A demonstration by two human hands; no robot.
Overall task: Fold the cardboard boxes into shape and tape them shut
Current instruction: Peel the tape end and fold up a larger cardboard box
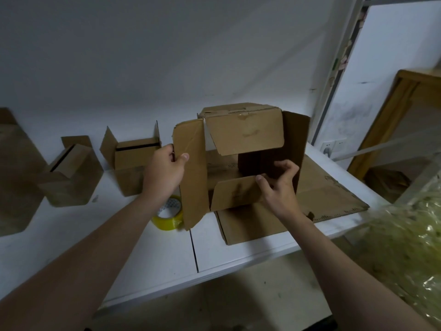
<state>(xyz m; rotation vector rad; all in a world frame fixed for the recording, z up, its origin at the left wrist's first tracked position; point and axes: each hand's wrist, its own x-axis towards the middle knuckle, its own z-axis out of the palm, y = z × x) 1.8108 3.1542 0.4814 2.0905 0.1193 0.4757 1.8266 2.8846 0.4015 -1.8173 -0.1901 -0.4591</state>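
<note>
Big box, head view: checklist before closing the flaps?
1. Left hand grips left flap: ok.
2. Right hand pinches bottom flap: ok.
3. Top flap and right flap folded in: not ok, both open.
4. Tape roll close by: ok, on table, partly behind left flap.
5. Loose end findable on the roll: cannot tell.

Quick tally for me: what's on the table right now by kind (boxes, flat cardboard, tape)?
Boxes folded up, flaps open: 3 (held box, middle box, left box)
Flattened cardboard: 1 (flat sheet under the held box)
Tape: 1 (yellow tape roll)
Unclear: 1 (cardboard piece, cut off at the left edge)
Total: 6
</note>
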